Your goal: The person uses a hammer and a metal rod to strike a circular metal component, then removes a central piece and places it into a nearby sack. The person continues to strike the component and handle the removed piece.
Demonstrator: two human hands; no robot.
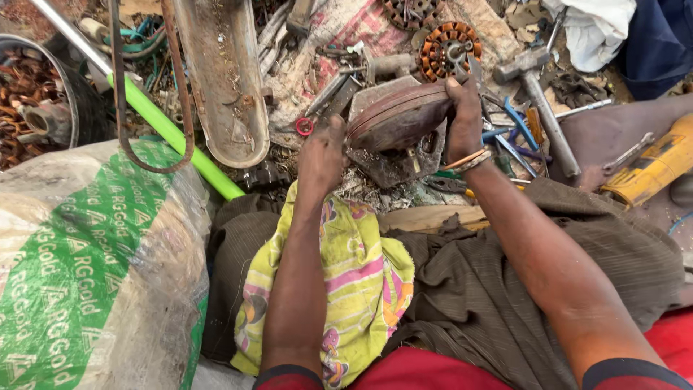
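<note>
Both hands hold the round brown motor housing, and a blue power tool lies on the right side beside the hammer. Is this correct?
Not quite. The head view shows the left hand and the right hand on the round brown motor housing, and the hammer on the right, but the power tool beside it is yellow, not blue.

Daylight falls on a dirt floor (621,76) strewn with scrap metal. A white-green sack (86,274) stands left, a blue cloth (660,43) top right.
</note>
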